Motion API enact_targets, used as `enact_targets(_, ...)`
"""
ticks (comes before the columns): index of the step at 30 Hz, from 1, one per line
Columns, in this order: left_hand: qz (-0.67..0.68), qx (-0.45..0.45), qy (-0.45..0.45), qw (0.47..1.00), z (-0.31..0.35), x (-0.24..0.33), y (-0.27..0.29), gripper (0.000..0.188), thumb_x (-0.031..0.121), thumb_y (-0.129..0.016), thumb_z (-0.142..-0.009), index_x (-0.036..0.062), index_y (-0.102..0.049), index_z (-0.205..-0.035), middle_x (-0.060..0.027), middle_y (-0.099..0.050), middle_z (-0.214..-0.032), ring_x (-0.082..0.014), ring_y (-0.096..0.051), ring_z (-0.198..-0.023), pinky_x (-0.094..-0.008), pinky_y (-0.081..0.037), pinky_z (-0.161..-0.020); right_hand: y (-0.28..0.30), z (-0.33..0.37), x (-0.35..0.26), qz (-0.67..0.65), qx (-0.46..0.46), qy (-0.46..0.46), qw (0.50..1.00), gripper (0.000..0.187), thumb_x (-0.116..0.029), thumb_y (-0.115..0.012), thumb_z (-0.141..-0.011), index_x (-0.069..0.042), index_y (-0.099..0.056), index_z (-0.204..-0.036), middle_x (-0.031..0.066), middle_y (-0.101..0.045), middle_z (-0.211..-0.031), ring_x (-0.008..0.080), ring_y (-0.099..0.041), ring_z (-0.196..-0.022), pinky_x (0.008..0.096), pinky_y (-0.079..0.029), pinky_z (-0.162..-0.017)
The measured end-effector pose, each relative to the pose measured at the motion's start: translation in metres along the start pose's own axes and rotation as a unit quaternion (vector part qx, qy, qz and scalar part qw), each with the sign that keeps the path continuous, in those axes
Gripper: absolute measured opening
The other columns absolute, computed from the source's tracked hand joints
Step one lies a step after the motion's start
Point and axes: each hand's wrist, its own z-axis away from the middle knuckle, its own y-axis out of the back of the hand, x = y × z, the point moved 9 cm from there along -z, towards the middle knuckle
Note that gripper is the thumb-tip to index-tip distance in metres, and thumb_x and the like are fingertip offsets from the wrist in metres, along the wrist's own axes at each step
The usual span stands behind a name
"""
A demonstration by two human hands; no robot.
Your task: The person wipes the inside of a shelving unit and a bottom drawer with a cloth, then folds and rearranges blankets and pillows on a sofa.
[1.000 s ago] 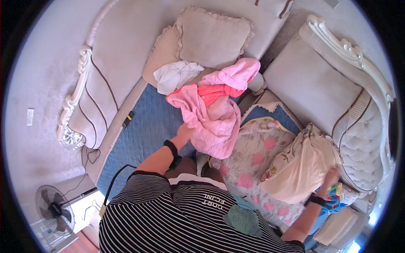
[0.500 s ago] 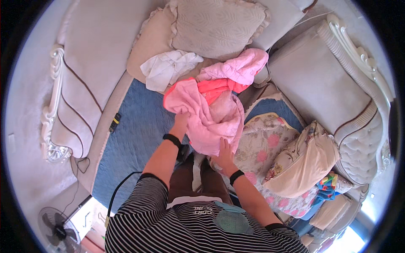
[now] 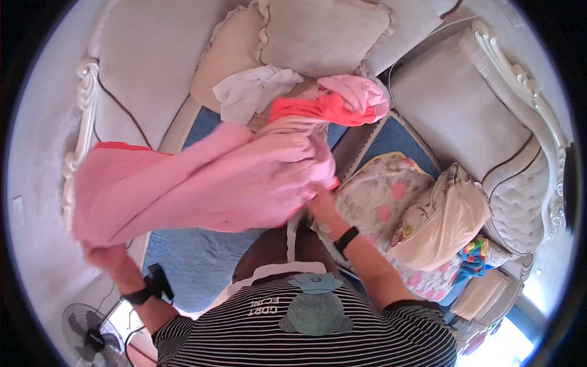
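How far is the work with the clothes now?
Nothing folded is visible. In hand: the left hand and right hand stretch a pink garment between them. Left: a white garment and a pink and coral bundle lie loose on the sofa.

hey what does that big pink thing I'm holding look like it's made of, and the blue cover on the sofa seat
The pink garment, stretched between your left hand and right hand, looks like soft matte cloth, maybe cotton or fleece: it drapes in loose folds with no shine. The blue seat cover looks like quilted or textured woven fabric, judging by its fine dimpled surface; the exact fibre cannot be told.
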Motion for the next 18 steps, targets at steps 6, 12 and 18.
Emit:
enact_targets(6,-0.292,0.154,-0.327,0.886,0.047,0.206,0.007,0.034,0.013,-0.042,-0.083,-0.0060,-0.045,-0.110,-0.0173,-0.047,-0.115,-0.0270,-0.046,-0.107,-0.0423,-0.038,-0.093,0.096,-0.091,0.002,0.165,0.146,-0.023,0.975,0.087,-0.019,-0.074,-0.061,-0.003,-0.024,-0.130,0.0248,-0.036,-0.122,0.0401,-0.037,-0.111,0.0439,-0.032,-0.093)
enact_targets(12,-0.272,0.151,-0.209,0.927,0.039,0.194,0.046,0.029,0.013,-0.044,-0.083,-0.0051,-0.050,-0.105,-0.0143,-0.050,-0.111,-0.0225,-0.048,-0.104,-0.0377,-0.040,-0.090,0.023,-0.118,-0.033,0.262,-0.071,0.095,0.958,0.088,-0.026,-0.073,-0.061,-0.008,-0.024,-0.131,0.0233,-0.039,-0.119,0.0395,-0.041,-0.109,0.0445,-0.035,-0.091)
enact_targets(18,-0.532,0.031,-0.220,0.817,0.082,0.134,-0.007,0.023,0.005,-0.047,-0.082,-0.0027,-0.056,-0.102,-0.0136,-0.055,-0.106,-0.0231,-0.054,-0.095,-0.0330,-0.042,-0.084,-0.009,-0.070,-0.004,0.245,-0.134,0.065,0.958,0.081,-0.026,-0.068,-0.064,-0.011,-0.026,-0.132,0.0233,-0.043,-0.115,0.0383,-0.041,-0.109,0.0439,-0.039,-0.086)
